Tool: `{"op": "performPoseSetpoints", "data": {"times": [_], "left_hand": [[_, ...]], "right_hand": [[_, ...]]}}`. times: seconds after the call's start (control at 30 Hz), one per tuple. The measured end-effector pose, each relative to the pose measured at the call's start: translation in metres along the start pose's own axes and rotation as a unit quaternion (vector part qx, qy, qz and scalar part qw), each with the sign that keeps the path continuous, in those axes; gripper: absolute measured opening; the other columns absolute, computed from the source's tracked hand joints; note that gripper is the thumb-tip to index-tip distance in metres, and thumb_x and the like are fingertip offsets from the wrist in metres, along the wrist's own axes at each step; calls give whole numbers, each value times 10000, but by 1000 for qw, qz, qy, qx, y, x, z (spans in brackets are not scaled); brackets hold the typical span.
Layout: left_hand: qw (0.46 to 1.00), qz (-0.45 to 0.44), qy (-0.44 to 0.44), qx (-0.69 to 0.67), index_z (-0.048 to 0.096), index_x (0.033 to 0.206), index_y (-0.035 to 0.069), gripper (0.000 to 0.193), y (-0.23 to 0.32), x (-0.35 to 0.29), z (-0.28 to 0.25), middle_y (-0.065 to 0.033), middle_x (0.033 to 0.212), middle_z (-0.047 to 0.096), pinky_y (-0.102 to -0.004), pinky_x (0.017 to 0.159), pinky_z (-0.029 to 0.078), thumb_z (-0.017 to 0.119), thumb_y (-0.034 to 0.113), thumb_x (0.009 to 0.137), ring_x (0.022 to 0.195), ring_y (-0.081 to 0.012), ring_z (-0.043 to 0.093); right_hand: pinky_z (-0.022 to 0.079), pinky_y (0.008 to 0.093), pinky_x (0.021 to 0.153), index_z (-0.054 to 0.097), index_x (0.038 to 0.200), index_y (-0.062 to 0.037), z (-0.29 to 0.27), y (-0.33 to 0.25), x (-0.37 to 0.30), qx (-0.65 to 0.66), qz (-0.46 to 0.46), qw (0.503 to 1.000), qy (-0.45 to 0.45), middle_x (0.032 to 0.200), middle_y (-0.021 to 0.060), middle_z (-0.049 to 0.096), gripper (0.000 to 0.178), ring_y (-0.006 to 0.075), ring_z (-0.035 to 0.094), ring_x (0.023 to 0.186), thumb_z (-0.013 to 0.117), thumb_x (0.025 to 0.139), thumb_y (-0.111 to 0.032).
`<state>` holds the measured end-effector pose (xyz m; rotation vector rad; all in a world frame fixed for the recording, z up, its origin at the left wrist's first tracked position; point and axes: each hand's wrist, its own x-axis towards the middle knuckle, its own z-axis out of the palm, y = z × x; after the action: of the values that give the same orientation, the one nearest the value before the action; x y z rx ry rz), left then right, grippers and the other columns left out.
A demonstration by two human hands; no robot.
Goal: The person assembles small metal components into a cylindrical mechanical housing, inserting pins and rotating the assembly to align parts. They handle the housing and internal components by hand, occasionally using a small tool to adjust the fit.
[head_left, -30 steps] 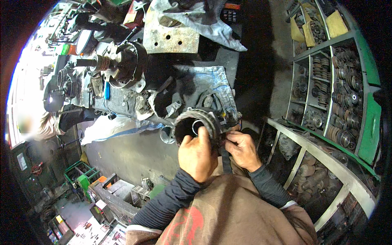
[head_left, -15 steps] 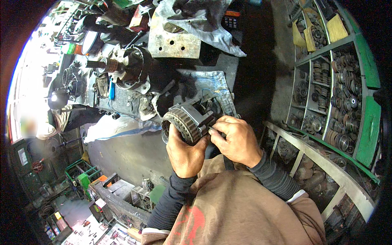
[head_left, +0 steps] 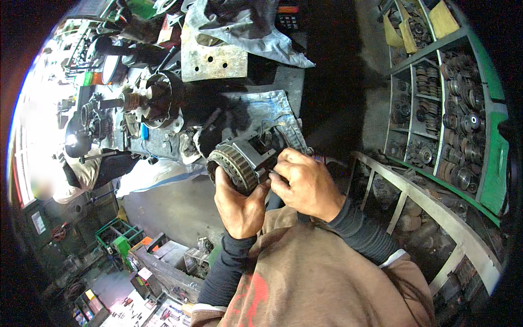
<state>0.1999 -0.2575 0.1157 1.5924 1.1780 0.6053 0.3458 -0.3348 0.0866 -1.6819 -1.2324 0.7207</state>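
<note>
A round, ribbed metal machine part (head_left: 238,162) with a squarish block on its upper side stands tilted at the near edge of the bench. My left hand (head_left: 239,207) is closed round its near side, the thumb on its round end face. At the part's right side, my right hand (head_left: 305,182) has its fingers pinched together. Something small and dark shows at those fingertips, too hidden to name. Behind the part lies a piece of worn denim (head_left: 272,106), with a thin wire across it.
A dark motor-like assembly with a shaft (head_left: 131,102) lies on the bench to the left, near a blue-handled tool (head_left: 144,131). Farther back, a grey rag (head_left: 234,24) drapes over a drilled metal block (head_left: 215,62). Shelves of parts (head_left: 430,114) and a metal rail (head_left: 419,201) stand right.
The view has shifted slightly, so the bench and the part sit farther left. My left hand keeps its grip; my right hand stays pinched at the part's right side.
</note>
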Motion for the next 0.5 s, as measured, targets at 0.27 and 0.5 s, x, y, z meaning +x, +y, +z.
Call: {"op": "performPoseSetpoints", "data": {"times": [0.27, 0.5], "left_hand": [[977, -141, -14, -162, 603, 1247, -34, 558, 37, 6, -53, -113, 1138, 757, -342, 965, 578, 884, -66, 766, 1020, -184, 729], [923, -202, -10, -329, 570, 1331, -37, 597, 30, -14, -61, -134, 1207, 733, -355, 955, 608, 849, -71, 804, 1071, -209, 730]], "right_hand": [[561, 436, 864, 646, 1079, -8, 0, -36, 9, 63, -118, 989, 63, 1091, 182, 605, 291, 372, 657, 994, 794, 835, -68], [576, 428, 848, 652, 1139, -20, -3, -66, 14, -6, -127, 992, 17, 1140, 169, 623, 390, 367, 674, 999, 828, 799, -97]]}}
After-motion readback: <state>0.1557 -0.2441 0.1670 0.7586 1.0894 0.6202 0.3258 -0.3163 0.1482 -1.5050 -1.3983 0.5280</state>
